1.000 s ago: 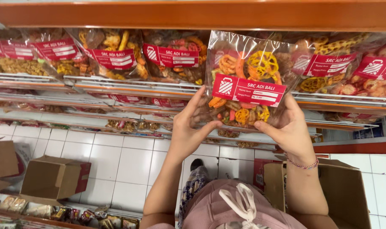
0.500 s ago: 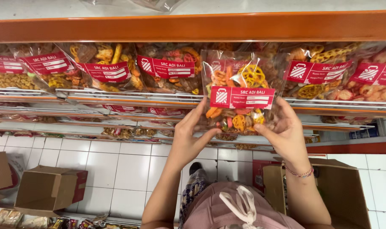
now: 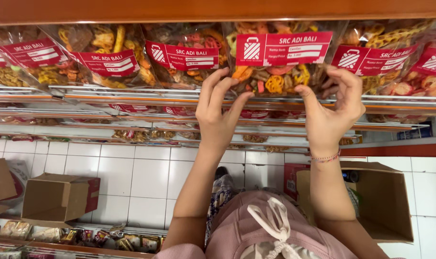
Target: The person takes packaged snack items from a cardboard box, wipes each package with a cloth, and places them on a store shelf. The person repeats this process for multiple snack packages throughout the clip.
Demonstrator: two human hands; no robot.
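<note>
Clear plastic snack bag sits directly above both hands, left hand and right hand pinching its lower edge with curled fingers.

Both forearms are bare. The right hand has a thin beaded bracelet of pink and pale threads at the wrist, toward six o'clock. The left hand wears nothing. Lower, a dusty-pink ribbed top shows, with a white drawstring knotted in front.
</note>
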